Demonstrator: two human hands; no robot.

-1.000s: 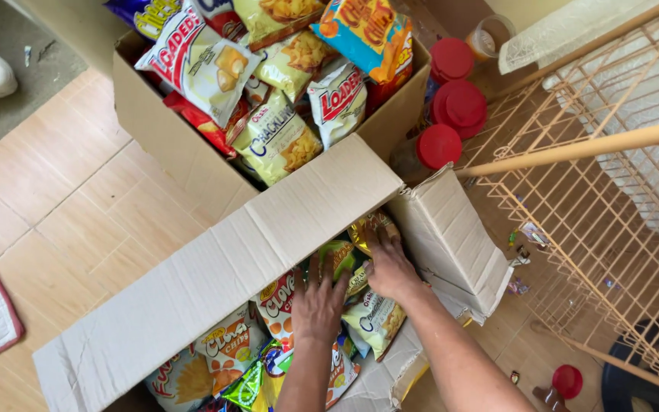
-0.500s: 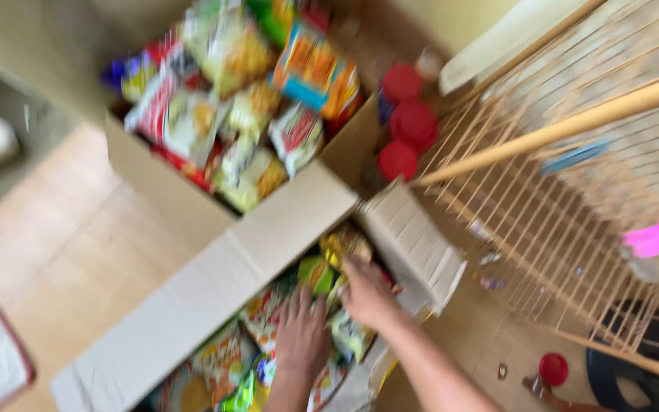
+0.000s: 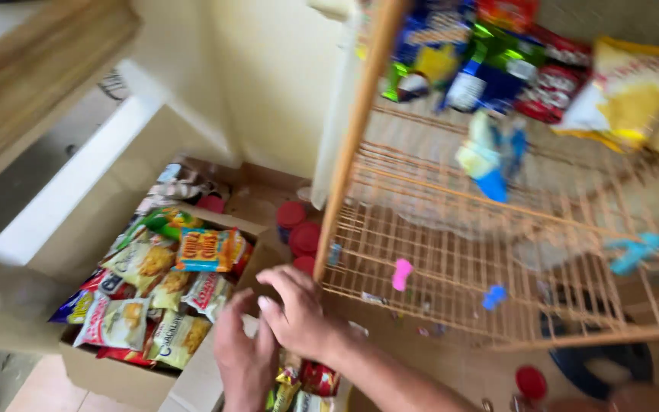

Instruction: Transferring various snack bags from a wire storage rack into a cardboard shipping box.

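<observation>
Over glossy snack packets [image 3: 303,385]: both hands' [image 3: 272,336] grip.

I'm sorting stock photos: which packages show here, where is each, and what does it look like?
Snack bags: in the open cardboard box at lower left; white, yellow, red pouches.
Orange bag: on top of that pile, flat rectangle.
Hanging bags: upper right on the wire rack; blue, green, red, yellow, blurred.
Small packets: under both hands; red, yellow.

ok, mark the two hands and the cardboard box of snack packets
left hand [image 3: 244,358], head view, back of the hand
right hand [image 3: 295,313], head view, knuckles
cardboard box [image 3: 108,375], head view, bare front wall
</observation>
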